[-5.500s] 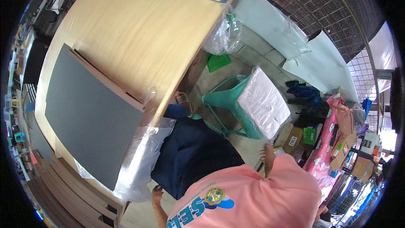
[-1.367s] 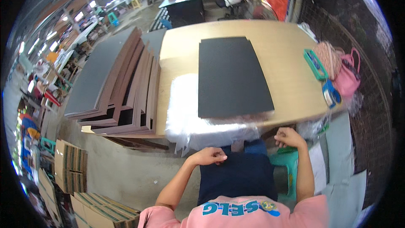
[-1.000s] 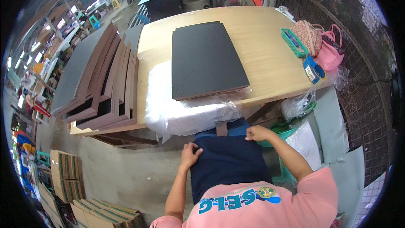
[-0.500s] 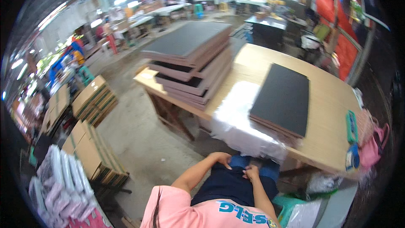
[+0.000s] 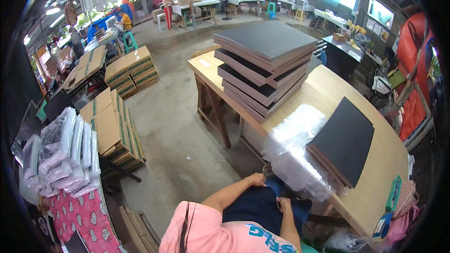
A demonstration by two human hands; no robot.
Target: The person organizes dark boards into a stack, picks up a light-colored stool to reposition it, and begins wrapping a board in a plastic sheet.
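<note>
A dark navy cloth (image 5: 251, 206) lies over my lap, perhaps an apron. My left hand (image 5: 256, 179) is closed on its far left edge, and my right hand (image 5: 283, 203) pinches its right side. Just beyond my knees, clear plastic sheeting (image 5: 295, 145) hangs over the edge of a light wooden table (image 5: 382, 145). A low stack of black-topped boards (image 5: 344, 143) rests beside the plastic, on its right. Farther back on the table stands a tall, uneven stack of similar boards (image 5: 267, 42) with brownish edges.
Flattened cartons (image 5: 112, 122) are piled at my left. Nearer are plastic-wrapped bundles (image 5: 70, 154) on a pink patterned cloth (image 5: 86, 218). A green case (image 5: 393, 194) and a pink bag (image 5: 401, 227) sit at the table's right end. Far off, people work around long tables (image 5: 197, 3).
My view has swung left, so the table and stacks appear farther right. My hands stay on the cloth, now a little farther apart.
</note>
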